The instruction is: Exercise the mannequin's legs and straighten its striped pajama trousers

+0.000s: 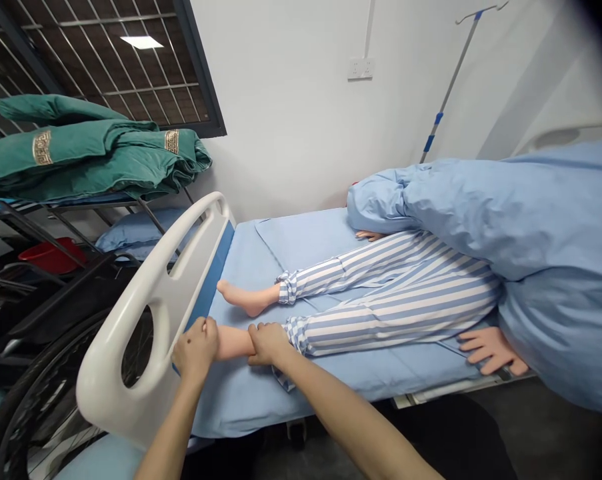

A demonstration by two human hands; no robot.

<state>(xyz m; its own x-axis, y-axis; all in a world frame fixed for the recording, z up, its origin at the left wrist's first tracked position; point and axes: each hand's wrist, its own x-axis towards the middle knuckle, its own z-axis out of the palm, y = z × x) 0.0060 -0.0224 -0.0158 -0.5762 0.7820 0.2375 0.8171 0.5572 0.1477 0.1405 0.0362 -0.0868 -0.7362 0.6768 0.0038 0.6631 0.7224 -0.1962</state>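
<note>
On the bed lies a figure that looks like a care manikin, in blue-and-white striped trousers (371, 320). My left hand (195, 348) is closed round the front of its near foot, hiding the toes. My right hand (271, 345) grips the same leg just above the ankle, by the gathered trouser cuff (297, 333). Between my hands shows the bare ankle (233, 343). The manikin's far foot (248, 299) rests on the sheet with toes toward the footboard. Its near hand (493, 350) lies spread at the bed's edge. A blue cover (521, 220) hides its upper body.
The white footboard (165, 313) stands close beside my left hand. Left of it is a wheelchair wheel (25, 400). Folded green quilts (95, 153) lie on another bed, near a red basin (53, 255). A drip stand (445, 100) rises behind the bed.
</note>
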